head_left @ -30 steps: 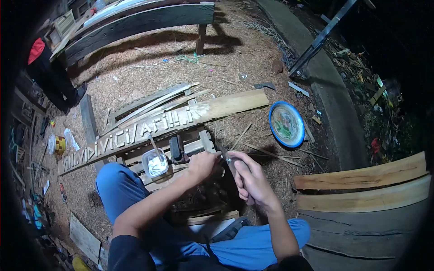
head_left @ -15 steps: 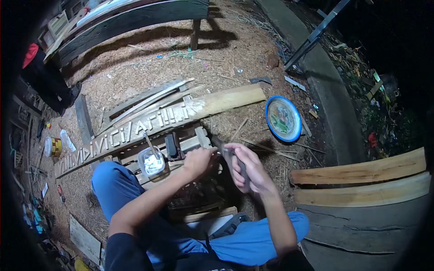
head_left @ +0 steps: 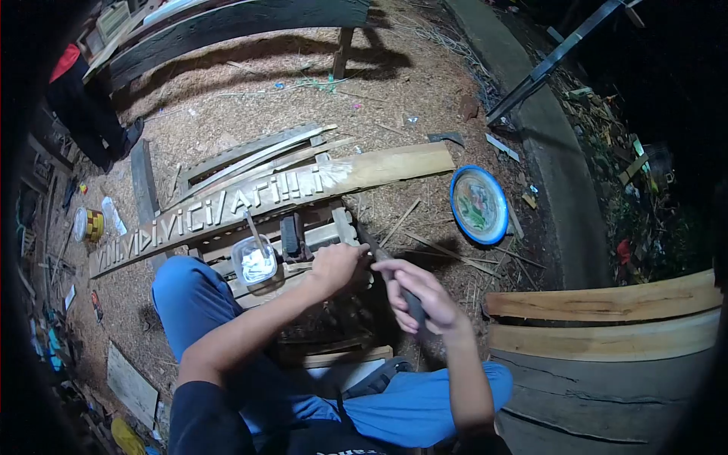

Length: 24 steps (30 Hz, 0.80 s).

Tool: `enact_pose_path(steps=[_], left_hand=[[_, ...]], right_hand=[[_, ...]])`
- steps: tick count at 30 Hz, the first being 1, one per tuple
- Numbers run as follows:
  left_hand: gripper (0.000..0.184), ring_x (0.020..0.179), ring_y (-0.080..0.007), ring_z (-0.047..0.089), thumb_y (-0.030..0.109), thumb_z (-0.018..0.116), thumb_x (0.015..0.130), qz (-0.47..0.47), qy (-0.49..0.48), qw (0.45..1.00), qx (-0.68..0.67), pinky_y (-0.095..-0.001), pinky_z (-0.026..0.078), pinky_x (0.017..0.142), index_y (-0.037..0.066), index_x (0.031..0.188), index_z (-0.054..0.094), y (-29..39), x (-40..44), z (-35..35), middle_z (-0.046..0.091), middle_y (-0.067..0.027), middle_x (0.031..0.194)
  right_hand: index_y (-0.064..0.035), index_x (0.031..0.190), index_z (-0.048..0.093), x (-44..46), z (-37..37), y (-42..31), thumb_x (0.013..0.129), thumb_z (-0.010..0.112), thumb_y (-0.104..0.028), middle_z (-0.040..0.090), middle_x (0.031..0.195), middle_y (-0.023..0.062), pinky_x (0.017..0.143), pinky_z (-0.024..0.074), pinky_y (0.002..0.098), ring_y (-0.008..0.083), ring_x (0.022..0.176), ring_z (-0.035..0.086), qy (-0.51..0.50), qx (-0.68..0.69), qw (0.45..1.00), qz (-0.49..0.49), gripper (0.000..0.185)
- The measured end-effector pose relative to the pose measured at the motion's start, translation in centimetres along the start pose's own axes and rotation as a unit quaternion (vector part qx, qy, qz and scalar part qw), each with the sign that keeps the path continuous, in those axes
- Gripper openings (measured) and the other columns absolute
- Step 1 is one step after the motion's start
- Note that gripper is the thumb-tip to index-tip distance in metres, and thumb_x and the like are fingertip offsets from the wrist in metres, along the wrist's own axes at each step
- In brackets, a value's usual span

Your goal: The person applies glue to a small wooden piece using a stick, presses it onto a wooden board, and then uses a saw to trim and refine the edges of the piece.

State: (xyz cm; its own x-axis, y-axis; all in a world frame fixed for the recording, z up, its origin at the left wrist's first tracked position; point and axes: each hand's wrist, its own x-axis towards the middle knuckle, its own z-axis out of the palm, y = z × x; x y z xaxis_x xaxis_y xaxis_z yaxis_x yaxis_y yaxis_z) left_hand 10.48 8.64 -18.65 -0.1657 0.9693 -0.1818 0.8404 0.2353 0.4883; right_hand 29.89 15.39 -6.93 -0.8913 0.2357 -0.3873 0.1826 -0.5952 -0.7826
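My right hand [head_left: 425, 297] is wrapped round the handle of a dark knife [head_left: 413, 305], whose blade points up and left toward my other hand. My left hand [head_left: 337, 267] is closed at the right end of a low slatted wooden stand [head_left: 343, 226]; whatever its fingers pinch is too small to make out. Left of it on the stand are a dark block [head_left: 290, 235] and a clear tub [head_left: 256, 262] of white paste with a stick in it. Behind them lies a long board [head_left: 387, 164] bearing raised wooden letters.
A blue-rimmed round tray [head_left: 500, 205] lies to the right. Pale planks [head_left: 607, 337] are at the lower right. A yellow-checked bucket [head_left: 89, 224] sits at the left. Another person's dark-trousered legs [head_left: 87, 121] stand at the upper left, beside a bench [head_left: 243, 36].
The knife in my right hand has shifted and turned, so its handle now shows across the palm. My left hand stays closed near the stand. The whole view has moved slightly.
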Motion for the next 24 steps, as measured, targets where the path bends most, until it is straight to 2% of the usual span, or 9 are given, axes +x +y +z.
enact_pose_path(steps=[2,4,8,12,14,18,20,22,24], left_hand=[[0.041,0.084,-0.0370,0.071,0.026,0.067,0.085,0.005,0.003,1.000,0.002,-0.0489,0.058,0.071,0.018,0.126,0.064,-0.7,0.1,0.5,0.072,-0.0184,0.086],[0.029,0.077,-0.0358,0.072,0.032,0.060,0.094,0.043,0.084,0.995,-0.013,-0.0488,0.057,0.064,0.018,0.118,0.069,-1.0,-0.2,1.0,0.072,-0.0174,0.084],[0.030,0.077,-0.0363,0.072,0.030,0.059,0.094,0.012,0.050,0.999,-0.003,-0.0497,0.057,0.065,0.019,0.120,0.068,-0.3,-0.5,0.4,0.072,-0.0176,0.083],[0.031,0.079,-0.0362,0.072,0.027,0.060,0.093,0.017,0.047,0.999,0.006,-0.0500,0.057,0.068,0.021,0.123,0.068,-1.2,0.1,1.5,0.072,-0.0173,0.085],[0.031,0.084,-0.0365,0.072,0.025,0.058,0.093,0.010,0.051,0.999,-0.014,-0.0502,0.057,0.071,0.020,0.122,0.068,-0.9,-0.4,0.9,0.072,-0.0182,0.089],[0.036,0.086,-0.0380,0.070,0.028,0.064,0.090,0.000,0.006,1.000,-0.019,-0.0508,0.056,0.073,0.017,0.124,0.065,-0.5,-0.4,-0.1,0.072,-0.0190,0.091],[0.038,0.087,-0.0378,0.070,0.027,0.065,0.088,0.007,-0.006,1.000,-0.015,-0.0509,0.056,0.074,0.017,0.125,0.065,-0.7,-0.5,0.3,0.072,-0.0187,0.092],[0.031,0.077,-0.0361,0.071,0.028,0.061,0.092,0.054,0.086,0.995,-0.001,-0.0493,0.057,0.067,0.018,0.121,0.068,-1.7,-0.4,1.2,0.071,-0.0176,0.084],[0.031,0.078,-0.0354,0.071,0.028,0.062,0.092,0.054,0.086,0.995,-0.015,-0.0481,0.057,0.067,0.017,0.121,0.068,-1.7,-0.4,1.4,0.071,-0.0176,0.085]], right_hand=[[-0.0062,0.139,0.046,1.2,0.6,0.2,0.109,0.037,-0.026,0.042,0.071,0.0013,0.036,0.0386,0.0242,0.0081,0.041,0.042,0.021,0.022,0.999,0.019,0.037],[-0.0065,0.139,0.046,0.2,1.6,-0.5,0.109,0.037,-0.027,0.042,0.071,0.0010,0.036,0.0371,0.0231,0.0076,0.041,0.041,0.066,0.010,0.998,0.003,0.037],[-0.0069,0.138,0.047,-0.9,0.6,-0.8,0.109,0.037,-0.029,0.041,0.068,0.0000,0.035,0.0350,0.0227,0.0080,0.040,0.040,0.040,0.036,0.998,0.022,0.037],[-0.0074,0.138,0.047,1.4,-0.5,0.8,0.109,0.039,-0.028,0.043,0.069,-0.0008,0.039,0.0354,0.0220,0.0071,0.042,0.040,0.147,0.078,0.986,-0.017,0.037],[-0.0093,0.136,0.050,-0.2,1.7,-0.5,0.108,0.044,-0.028,0.042,0.068,-0.0017,0.039,0.0360,0.0218,0.0061,0.043,0.041,0.122,-0.026,0.992,-0.012,0.034],[-0.0100,0.136,0.049,0.8,-0.1,2.2,0.106,0.050,-0.025,0.042,0.067,-0.0035,0.039,0.0356,0.0214,0.0042,0.045,0.039,0.170,-0.031,0.985,0.003,0.034],[-0.0111,0.144,0.044,1.7,-0.5,3.3,0.106,0.051,-0.024,0.038,0.065,-0.0033,0.041,0.0326,0.0224,0.0050,0.048,0.038,0.199,-0.015,0.980,-0.015,0.041],[-0.0118,0.148,0.042,1.7,1.6,1.9,0.105,0.052,-0.023,0.039,0.064,-0.0044,0.043,0.0326,0.0223,0.0047,0.050,0.038,0.238,-0.080,0.968,-0.028,0.045],[-0.0100,0.150,0.039,1.2,1.9,1.9,0.105,0.052,-0.023,0.041,0.063,-0.0049,0.044,0.0335,0.0224,0.0045,0.049,0.038,0.249,-0.170,0.953,-0.044,0.049]])
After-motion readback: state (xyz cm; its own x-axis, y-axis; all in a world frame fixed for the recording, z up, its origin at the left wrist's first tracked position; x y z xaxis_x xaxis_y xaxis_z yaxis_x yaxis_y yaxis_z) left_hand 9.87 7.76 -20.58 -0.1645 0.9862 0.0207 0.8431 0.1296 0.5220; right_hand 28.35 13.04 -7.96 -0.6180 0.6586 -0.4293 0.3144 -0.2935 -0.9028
